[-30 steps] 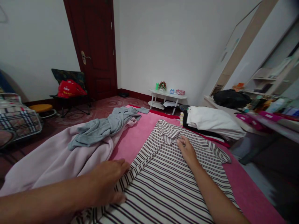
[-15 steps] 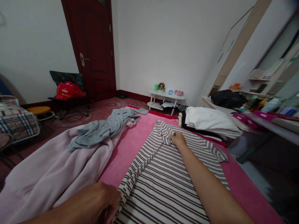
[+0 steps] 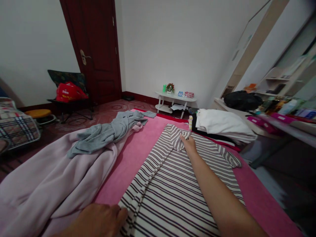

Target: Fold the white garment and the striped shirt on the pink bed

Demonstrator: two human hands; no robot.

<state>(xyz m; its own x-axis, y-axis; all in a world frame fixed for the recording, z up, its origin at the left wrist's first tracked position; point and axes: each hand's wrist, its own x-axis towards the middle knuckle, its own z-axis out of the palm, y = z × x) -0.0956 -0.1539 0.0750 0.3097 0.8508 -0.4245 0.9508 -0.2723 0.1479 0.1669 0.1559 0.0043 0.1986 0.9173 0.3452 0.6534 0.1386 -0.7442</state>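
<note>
A white shirt with dark stripes (image 3: 172,184) lies spread on a pink bed cover (image 3: 138,149), its left side folded inward. My right hand (image 3: 189,143) reaches far forward and rests on the shirt's collar, fingers curled on the fabric. My left hand (image 3: 101,220) is at the bottom edge, fingers together, pressing on the shirt's near left hem.
A pale pink blanket (image 3: 49,184) and a crumpled grey garment (image 3: 108,131) lie left of the shirt. Folded white clothes (image 3: 222,125) sit at the bed's far right. Beyond are a dark red door (image 3: 93,49), a chair with a red bag (image 3: 67,92), and a small white table (image 3: 175,98).
My left hand slid back along the shirt's folded left edge toward its hem. My right hand moved forward onto the collar.
</note>
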